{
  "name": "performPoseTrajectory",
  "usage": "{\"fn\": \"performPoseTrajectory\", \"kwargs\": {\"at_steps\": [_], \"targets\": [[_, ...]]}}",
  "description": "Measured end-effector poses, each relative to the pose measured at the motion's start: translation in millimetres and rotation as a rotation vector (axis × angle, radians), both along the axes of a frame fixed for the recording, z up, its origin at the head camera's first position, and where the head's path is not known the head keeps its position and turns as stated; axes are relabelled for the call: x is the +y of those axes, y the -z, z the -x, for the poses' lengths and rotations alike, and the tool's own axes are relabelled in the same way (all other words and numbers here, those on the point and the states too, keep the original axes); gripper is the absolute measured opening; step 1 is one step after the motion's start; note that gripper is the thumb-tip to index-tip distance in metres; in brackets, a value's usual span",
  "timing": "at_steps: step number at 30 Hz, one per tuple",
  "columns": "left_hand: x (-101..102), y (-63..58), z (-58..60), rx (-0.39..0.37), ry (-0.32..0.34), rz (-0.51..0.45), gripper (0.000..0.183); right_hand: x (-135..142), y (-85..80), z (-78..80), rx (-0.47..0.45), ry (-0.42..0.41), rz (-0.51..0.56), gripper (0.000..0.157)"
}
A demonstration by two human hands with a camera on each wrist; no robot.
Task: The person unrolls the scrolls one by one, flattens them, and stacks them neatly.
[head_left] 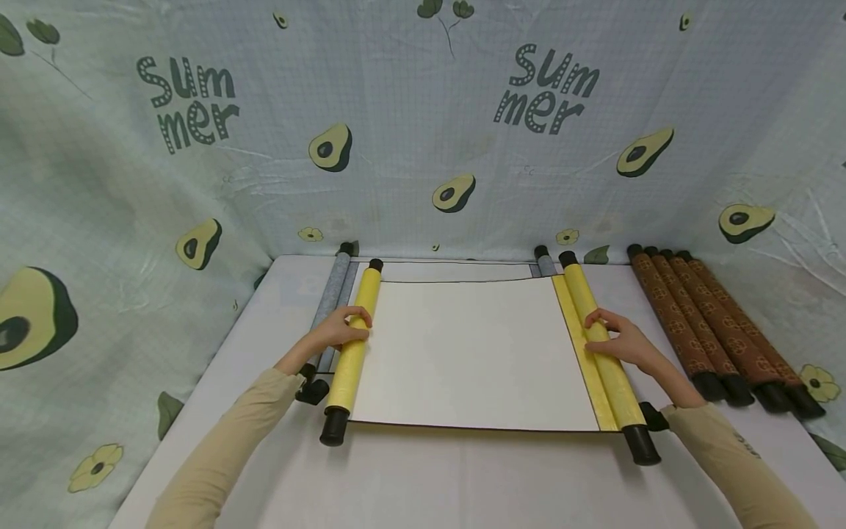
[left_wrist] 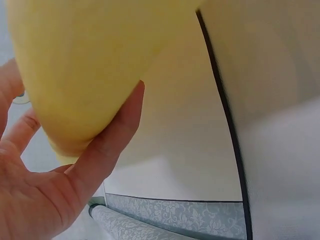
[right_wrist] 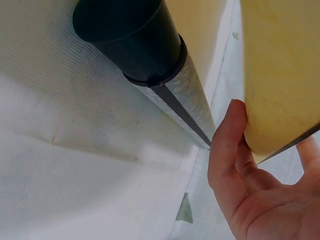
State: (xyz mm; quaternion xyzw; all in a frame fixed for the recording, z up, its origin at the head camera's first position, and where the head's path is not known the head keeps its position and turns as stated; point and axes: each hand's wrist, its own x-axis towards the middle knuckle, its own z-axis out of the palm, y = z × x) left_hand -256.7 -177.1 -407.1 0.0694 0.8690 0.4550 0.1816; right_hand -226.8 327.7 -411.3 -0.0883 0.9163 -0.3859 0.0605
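Note:
A yellow-edged hanging scroll (head_left: 476,353) is spread partly open, its blank white sheet between two yellow rolls with black end knobs. My left hand (head_left: 340,328) grips the left yellow roll (head_left: 350,367), thumb on the near side and fingers round the outside. On the right yellow roll (head_left: 608,375), my right hand (head_left: 624,340) holds in the same way. Both wrist views show thumb and fingers bent about yellow rolls. Beneath and behind lies a grey-blue patterned scroll (head_left: 329,294), also spread and mostly covered; its floral border (left_wrist: 175,210) shows in the left wrist view.
Several brown patterned scrolls (head_left: 707,323) with black ends lie side by side at the right of the white table (head_left: 423,485). A cloth with avocado prints (head_left: 396,95) hangs behind and at both sides. A black end knob (right_wrist: 130,40) of the grey scroll stands near my right hand.

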Motion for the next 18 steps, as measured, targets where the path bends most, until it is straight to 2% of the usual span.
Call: {"fn": "performPoseTrajectory", "kwargs": {"at_steps": [6, 18], "targets": [[0.3, 0.0, -0.9, 0.021, 0.012, 0.034, 0.03, 2.8, -1.8, -1.5, 0.002, 0.01, -0.011, 0.035], [0.4, -2.0, -0.1, 0.026, 0.03, 0.022, 0.033, 5.4, -2.3, -2.4, -0.002, 0.002, 0.0, 0.036]]}}
